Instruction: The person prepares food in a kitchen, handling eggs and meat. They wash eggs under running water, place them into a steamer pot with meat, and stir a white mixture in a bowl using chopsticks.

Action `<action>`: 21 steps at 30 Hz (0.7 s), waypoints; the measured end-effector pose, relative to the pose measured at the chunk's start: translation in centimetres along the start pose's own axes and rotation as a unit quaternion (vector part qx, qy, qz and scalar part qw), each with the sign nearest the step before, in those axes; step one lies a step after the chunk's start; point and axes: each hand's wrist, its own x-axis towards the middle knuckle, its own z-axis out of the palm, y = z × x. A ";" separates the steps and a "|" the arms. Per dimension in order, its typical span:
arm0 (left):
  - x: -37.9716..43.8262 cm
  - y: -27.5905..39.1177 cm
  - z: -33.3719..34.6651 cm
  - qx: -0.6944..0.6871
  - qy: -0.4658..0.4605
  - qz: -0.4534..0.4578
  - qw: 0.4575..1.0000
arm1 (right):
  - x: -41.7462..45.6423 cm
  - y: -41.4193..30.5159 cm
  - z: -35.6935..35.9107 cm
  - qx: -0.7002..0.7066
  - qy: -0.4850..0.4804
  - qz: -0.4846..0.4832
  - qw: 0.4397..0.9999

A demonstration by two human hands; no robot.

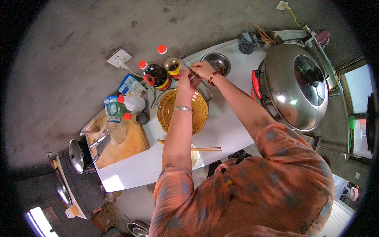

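Note:
Both my hands reach to the back of the white table, beyond an amber scalloped glass bowl (200,114). My left hand (189,79) is beside a bottle with a yellow label (173,67) and seems to touch something small and see-through, too unclear to name. Close on its right, my right hand (202,70) has its fingers bent together; what they hold, if anything, is hidden. Near it stands a steel bowl (223,60) with small brown pieces in it. A pair of chopsticks (207,149) lies across a pale bowl (194,157), partly hidden by my left forearm.
A large lidded steel pot (284,91) stands at the right. A dark sauce bottle (157,76), a white red-capped bottle (134,103) and a green glass jar (115,109) line the left back. A wire strainer (117,132) lies on a wooden cutting board (134,142).

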 end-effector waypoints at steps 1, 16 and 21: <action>0.1 -0.1 0.2 0.021 0.011 0.002 1.000 | 0.2 0.2 -0.1 0.041 0.023 0.028 0.999; 0.5 -0.2 2.2 0.168 -0.062 0.048 0.983 | 18.7 6.1 2.5 -0.232 -0.059 0.146 0.960; 2.4 -1.5 2.9 0.180 -0.066 0.057 0.980 | 17.6 6.7 1.0 -0.295 0.091 0.120 0.943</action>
